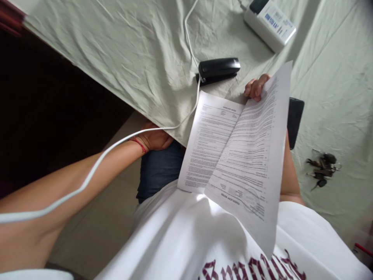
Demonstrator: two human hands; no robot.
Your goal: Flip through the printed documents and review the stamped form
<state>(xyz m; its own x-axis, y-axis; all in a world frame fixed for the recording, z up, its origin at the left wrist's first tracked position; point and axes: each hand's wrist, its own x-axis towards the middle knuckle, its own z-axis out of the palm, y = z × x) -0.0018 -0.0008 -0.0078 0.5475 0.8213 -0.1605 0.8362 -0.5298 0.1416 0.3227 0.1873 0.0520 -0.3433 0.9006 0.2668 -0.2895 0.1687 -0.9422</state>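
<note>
A printed paper document (pixel 214 142) lies spread at the bed's edge against my shirt, with one page (pixel 253 155) lifted and tilted. My right hand (pixel 256 87) is closed at the top of that page, its fingers curled at the edge and the rest hidden behind the paper. On the left, my left hand (pixel 155 138) is down by my knee beside the edge of the sheet, a red string at its wrist. Its fingers are mostly hidden. A black stapler (pixel 219 70) lies just beyond the document's top edge.
A white cable (pixel 107 151) runs across my left arm and past the stapler. A white power bank-like block (pixel 271 25) lies at the top. Right of the paper are a black phone-like object (pixel 296 122) and a bunch of keys (pixel 323 169), all on a pale green sheet (pixel 140 50).
</note>
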